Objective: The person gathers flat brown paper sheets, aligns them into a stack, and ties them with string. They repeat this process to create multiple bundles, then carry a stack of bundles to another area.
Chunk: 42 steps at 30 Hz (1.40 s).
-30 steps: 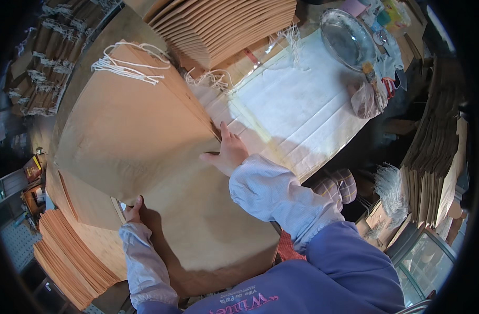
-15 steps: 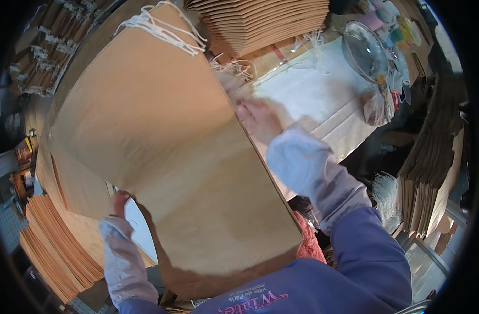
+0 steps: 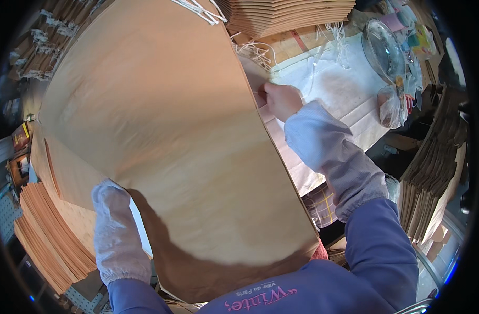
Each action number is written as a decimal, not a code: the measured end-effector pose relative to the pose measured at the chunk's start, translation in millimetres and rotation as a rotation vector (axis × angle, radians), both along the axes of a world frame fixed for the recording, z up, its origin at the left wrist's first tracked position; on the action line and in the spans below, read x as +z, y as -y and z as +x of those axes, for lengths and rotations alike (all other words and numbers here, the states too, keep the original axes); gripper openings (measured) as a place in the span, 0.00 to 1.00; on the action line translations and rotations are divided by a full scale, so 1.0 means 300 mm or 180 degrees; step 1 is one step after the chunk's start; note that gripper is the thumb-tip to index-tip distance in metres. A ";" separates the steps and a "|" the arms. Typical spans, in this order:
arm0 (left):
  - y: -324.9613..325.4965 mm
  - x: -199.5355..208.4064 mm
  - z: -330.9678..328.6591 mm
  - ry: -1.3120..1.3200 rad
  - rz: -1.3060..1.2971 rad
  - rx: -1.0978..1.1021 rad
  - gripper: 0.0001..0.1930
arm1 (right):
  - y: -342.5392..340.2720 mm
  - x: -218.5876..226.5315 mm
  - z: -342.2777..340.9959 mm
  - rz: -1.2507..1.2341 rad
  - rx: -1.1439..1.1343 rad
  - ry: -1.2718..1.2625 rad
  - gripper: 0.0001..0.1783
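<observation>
A large brown kraft paper bag (image 3: 197,157) fills the middle of the view, with white cord handles (image 3: 200,9) at its far end. My right hand (image 3: 284,101) is at the bag's right edge, fingers closed and their tips partly hidden; what they pinch does not show clearly. The left sleeve cuff (image 3: 111,191) reaches the left side of the bag, where paper hides my left hand. Beneath the right forearm, a pale sheet (image 3: 349,99) covers the work surface.
A stack of folded brown bags (image 3: 292,15) stands at the far side. Other stacks lie at the lower left (image 3: 51,235) and right (image 3: 428,178). A clear round dish (image 3: 382,51) and a crumpled plastic bag (image 3: 390,107) sit at the far right.
The bag has shifted slightly toward the far side, and its handles now sit near the top rim. My left hand has gone out of sight under the paper. My right hand has moved up and right.
</observation>
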State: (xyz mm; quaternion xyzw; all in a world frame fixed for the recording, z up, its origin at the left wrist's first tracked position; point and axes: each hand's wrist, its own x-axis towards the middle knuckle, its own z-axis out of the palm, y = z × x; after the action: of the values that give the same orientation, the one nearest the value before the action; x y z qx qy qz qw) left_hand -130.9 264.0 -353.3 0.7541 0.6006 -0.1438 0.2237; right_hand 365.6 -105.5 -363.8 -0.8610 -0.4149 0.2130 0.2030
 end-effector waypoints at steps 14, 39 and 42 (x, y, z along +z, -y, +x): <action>-0.014 0.041 0.012 -0.1033 0.0149 -0.0673 0.26 | 0.032 -0.022 -0.006 0.0288 -0.0052 0.0004 0.07; 0.059 0.020 -0.335 -0.0827 0.0804 0.0053 0.25 | 0.061 -0.181 0.023 0.1057 -0.0041 -0.0174 0.13; 0.095 0.108 -0.534 -0.0634 0.0911 0.0019 0.25 | 0.064 -0.185 0.028 0.0973 0.0003 -0.0330 0.14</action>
State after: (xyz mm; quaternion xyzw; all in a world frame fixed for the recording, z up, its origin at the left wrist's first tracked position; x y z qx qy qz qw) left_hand -291.0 235.3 -320.8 0.7584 0.6364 -0.1302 0.0539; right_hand 374.0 -124.7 -419.1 -0.8077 -0.4319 0.1916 0.3527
